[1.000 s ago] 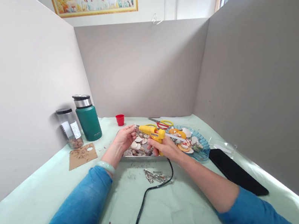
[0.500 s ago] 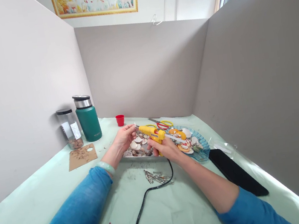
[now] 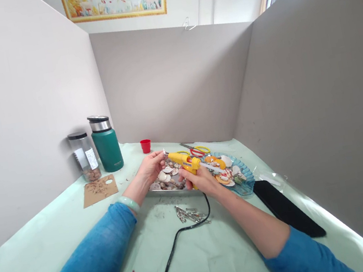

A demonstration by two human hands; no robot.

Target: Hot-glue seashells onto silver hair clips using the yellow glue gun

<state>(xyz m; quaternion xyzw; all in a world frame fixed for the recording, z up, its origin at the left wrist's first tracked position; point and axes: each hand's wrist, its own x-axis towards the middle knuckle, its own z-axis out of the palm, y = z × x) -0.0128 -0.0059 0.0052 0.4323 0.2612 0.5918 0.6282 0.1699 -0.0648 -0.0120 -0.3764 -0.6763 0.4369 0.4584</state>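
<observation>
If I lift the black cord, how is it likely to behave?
The cord looks flexible, since it curves across the table. It may disturb the metal pieces lying beside it, and could tug the glue gun, toward which it runs.

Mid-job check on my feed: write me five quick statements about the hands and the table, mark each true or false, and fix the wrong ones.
1. The right hand grips the yellow glue gun. True.
2. The left hand rests on the green bottle. False: it is by the nozzle of the glue gun, pinching a small pale piece.
3. The small metal pieces lie inside the tray. False: they lie on the pale green cloth, on the wearer's side of the tray.
4. The blue plate holds shells. True.
5. The red cup stands to the right of the scissors. False: it stands to their left.
</observation>
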